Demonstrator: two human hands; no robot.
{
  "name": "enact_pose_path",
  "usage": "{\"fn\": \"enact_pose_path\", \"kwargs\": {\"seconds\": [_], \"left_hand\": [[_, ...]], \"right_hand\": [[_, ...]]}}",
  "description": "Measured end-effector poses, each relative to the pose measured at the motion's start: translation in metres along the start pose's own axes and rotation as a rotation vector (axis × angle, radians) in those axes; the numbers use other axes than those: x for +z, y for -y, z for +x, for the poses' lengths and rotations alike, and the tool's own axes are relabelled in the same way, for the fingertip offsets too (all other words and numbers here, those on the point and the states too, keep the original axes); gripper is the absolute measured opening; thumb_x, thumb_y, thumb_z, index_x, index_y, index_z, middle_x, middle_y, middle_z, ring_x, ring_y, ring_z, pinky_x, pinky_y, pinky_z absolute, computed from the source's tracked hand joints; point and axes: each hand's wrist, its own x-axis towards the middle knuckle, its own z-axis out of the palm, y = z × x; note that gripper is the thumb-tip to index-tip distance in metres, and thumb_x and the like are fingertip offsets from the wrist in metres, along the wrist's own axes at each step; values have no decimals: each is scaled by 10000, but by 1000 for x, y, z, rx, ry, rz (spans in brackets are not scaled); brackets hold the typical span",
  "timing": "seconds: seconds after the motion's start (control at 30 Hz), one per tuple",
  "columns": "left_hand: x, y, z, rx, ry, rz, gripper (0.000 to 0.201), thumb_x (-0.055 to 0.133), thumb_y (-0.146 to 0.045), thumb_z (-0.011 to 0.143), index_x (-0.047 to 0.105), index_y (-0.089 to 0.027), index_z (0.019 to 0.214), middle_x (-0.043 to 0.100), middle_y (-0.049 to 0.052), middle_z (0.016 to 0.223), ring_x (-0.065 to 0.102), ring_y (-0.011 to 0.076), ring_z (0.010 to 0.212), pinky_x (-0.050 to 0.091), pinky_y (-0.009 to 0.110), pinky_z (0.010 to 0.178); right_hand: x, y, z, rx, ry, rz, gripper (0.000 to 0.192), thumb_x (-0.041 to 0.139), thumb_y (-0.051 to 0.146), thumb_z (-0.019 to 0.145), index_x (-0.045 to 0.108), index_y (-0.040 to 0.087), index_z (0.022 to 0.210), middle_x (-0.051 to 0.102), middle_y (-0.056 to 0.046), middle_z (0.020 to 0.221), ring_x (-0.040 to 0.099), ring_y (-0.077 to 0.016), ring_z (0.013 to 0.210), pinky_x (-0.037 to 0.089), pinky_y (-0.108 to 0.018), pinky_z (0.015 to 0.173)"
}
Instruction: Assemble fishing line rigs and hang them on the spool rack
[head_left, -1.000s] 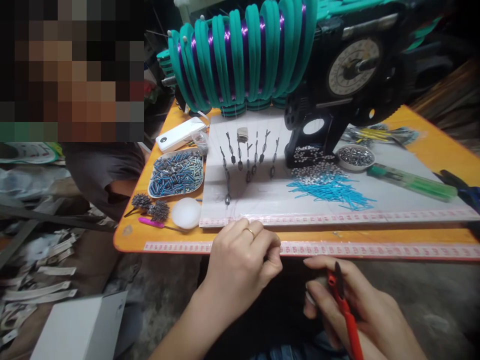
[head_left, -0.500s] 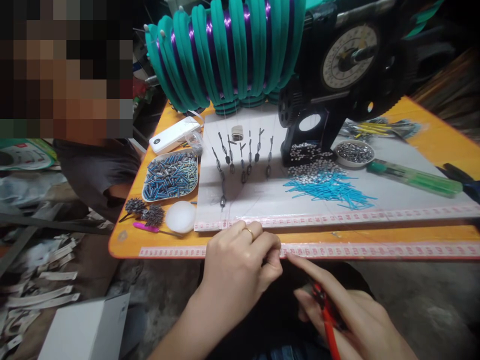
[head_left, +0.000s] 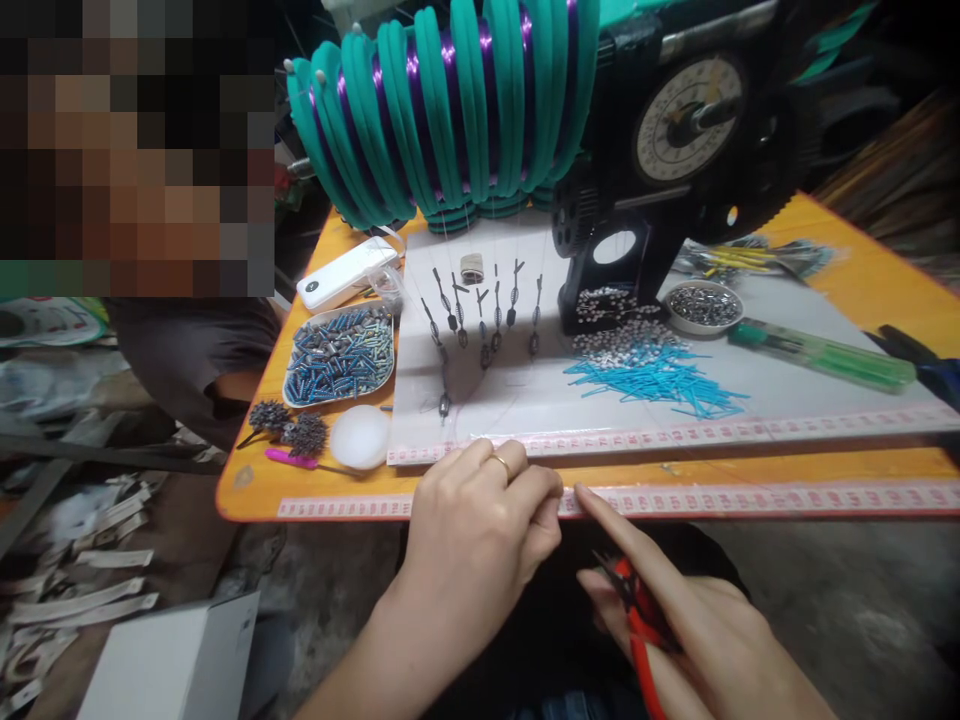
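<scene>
My left hand (head_left: 480, 520), with a ring on one finger, is closed in a pinch at the table's front edge, over the printed measuring tape (head_left: 690, 500). Whatever its fingertips grip is too small or hidden to make out. Just to its right, my right hand (head_left: 690, 610) wraps around small red-handled pliers (head_left: 640, 625), their dark jaws pointing up and left. Its index finger stretches out to the tape, close to the left fingertips. Beyond the hands, several dark spring-like weights (head_left: 484, 330) hang on thin lines from a drum (head_left: 442, 110) wound with green bands and purple line.
A tray of blue and grey pieces (head_left: 341, 355), a white round lid (head_left: 360, 437) and a pink-handled tool (head_left: 291, 458) lie left. Right are blue tubes (head_left: 660, 385), a bowl of metal bits (head_left: 705, 306) and a green cutter (head_left: 825, 355). A person (head_left: 195, 350) sits at left.
The pliers have shifted slightly left and up with my right hand, and their jaws show more clearly. My left hand has hardly moved. The camera view has shifted a little.
</scene>
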Motion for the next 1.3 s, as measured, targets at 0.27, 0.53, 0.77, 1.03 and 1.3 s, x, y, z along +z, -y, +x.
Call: {"fn": "enact_pose_path", "kwargs": {"seconds": [0.27, 0.53, 0.77, 1.03, 1.3], "left_hand": [[-1, 3, 0, 1, 19, -31, 83, 606, -172, 922, 660, -194, 864, 601, -9, 789, 520, 183, 732, 371, 351, 635], [-4, 3, -1, 4, 26, -37, 72, 611, -175, 934, 671, -195, 899, 610, 4, 817, 532, 194, 743, 391, 352, 644], [-13, 14, -13, -38, 86, -212, 128, 545, -155, 988, 673, -155, 980, 609, 51, 881, 575, 186, 814, 465, 313, 710], [-17, 19, -22, -110, 113, -332, 117, 537, -109, 982, 640, -163, 989, 590, 47, 940, 596, 166, 838, 475, 294, 751], [-15, 21, -21, -98, 133, -322, 123, 540, -100, 977, 641, -168, 996, 577, 40, 937, 582, 150, 824, 455, 273, 724]], "right_hand": [[-3, 2, 0, -6, 17, -9, 742, 369, 109, 952, 45, 200, 1613, 700, 53, 765, 647, -58, 581, 510, -134, 586], [-2, 4, 12, -190, -69, -408, 675, 318, 77, 873, 238, 11, 1539, 501, 59, 570, 514, -70, 432, 375, -207, 419], [-6, 13, 14, -254, -42, -806, 793, 374, 62, 742, 234, -7, 1519, 394, 58, 553, 396, -107, 369, 282, -242, 363], [-6, 42, 27, -294, 148, -1101, 525, 418, 88, 771, 545, -25, 1268, 459, -26, 564, 483, -161, 452, 345, -243, 429], [-1, 50, 39, -260, 198, -1127, 459, 365, 111, 831, 575, -33, 1212, 419, -3, 537, 438, -131, 410, 327, -216, 410]]}}
